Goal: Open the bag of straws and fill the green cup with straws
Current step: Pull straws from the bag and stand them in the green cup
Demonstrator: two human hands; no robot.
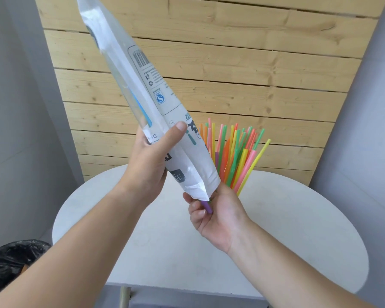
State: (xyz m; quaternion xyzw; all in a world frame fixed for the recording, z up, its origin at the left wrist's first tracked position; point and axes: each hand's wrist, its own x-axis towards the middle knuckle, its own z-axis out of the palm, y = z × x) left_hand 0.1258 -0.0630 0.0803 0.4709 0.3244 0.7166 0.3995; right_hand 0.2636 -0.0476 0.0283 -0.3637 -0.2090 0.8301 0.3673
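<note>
Here your left hand (150, 162) gripped the tilted bag (142, 94), while your right hand (218, 215) pinched a purple straw (206, 206) at its mouth.

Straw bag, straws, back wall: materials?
Straw bag: looks like thin plastic film, part clear, part printed white; glossy glare and creases. Straws: likely smooth plastic, bright neon colours, slightly translucent. Back wall: unfinished light wood planks, with visible knots and grain, matte.

bag (142, 90): barcode, blue "S" mark, recycling symbol, rest illegible
</note>
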